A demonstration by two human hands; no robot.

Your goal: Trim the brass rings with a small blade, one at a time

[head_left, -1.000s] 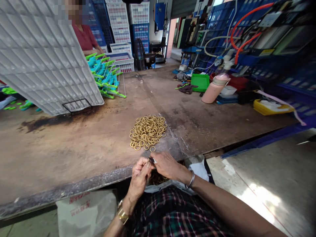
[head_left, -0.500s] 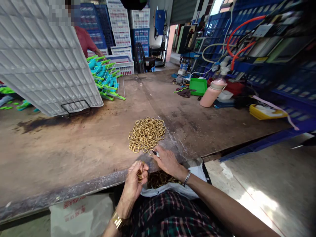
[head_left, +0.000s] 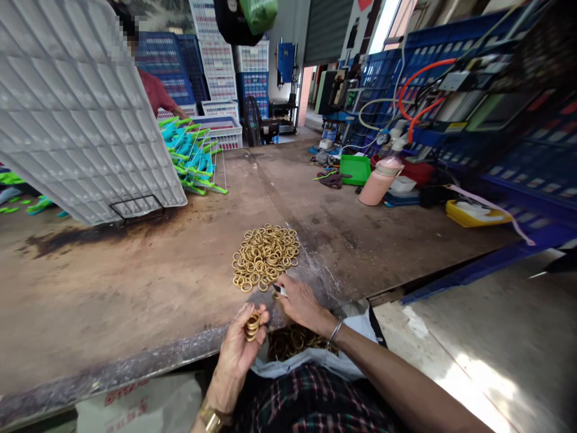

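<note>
A pile of gold-coloured metal rings [head_left: 267, 252] lies on the worn wooden table in front of me. My left hand [head_left: 238, 344], palm turned up at the table's front edge, has its fingers curled round a short stack of gold rings [head_left: 252, 326]. My right hand [head_left: 303, 304] pinches a small tool with a white and dark body [head_left: 280, 290] just below the pile; its exact kind is too small to make out. One ring sits by the tool's tip, partly hidden by my fingers. Below the edge, an open white sack [head_left: 300, 356] on my lap contains more rings.
A grey-white ribbed panel [head_left: 90, 114] stands at the left, beside green and blue plastic pieces [head_left: 192, 157]. A co-worker's sleeve [head_left: 154, 91] shows behind it. To the right are a pink bottle [head_left: 379, 184], green tray [head_left: 357, 170] and yellow tray [head_left: 478, 215].
My left hand has turned and loosened a little, so its rings show more plainly. My right hand stays near the pile's lower edge with the tool. The whole view has tilted slightly.
</note>
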